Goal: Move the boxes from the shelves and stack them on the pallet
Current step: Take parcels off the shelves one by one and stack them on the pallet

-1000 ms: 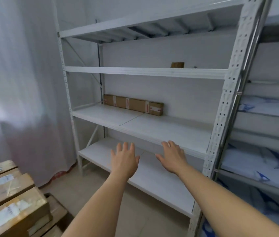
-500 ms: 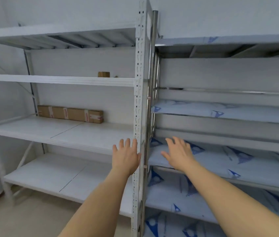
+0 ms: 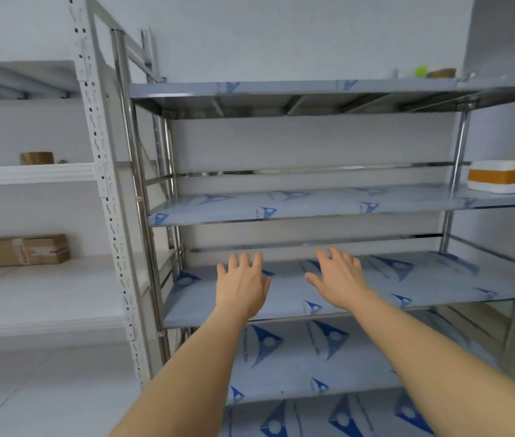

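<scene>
**Hands now at the steel rack, holding nothing**

The cardboard box (image 3: 18,250) sits on the white shelf (image 3: 45,298), well left of the steel rack (image 3: 328,291). Your view has swung right since a moment ago. Your left hand (image 3: 241,287) and right hand (image 3: 339,280) hover with fingers spread before the rack's film-covered middle shelf. A white box (image 3: 502,176) rests at the rack's right edge.

Two bare forearms and hands (image 3: 291,283), no sleeves, no gloves

Both hands (image 3: 243,287) open before steel shelves (image 3: 344,203)
</scene>
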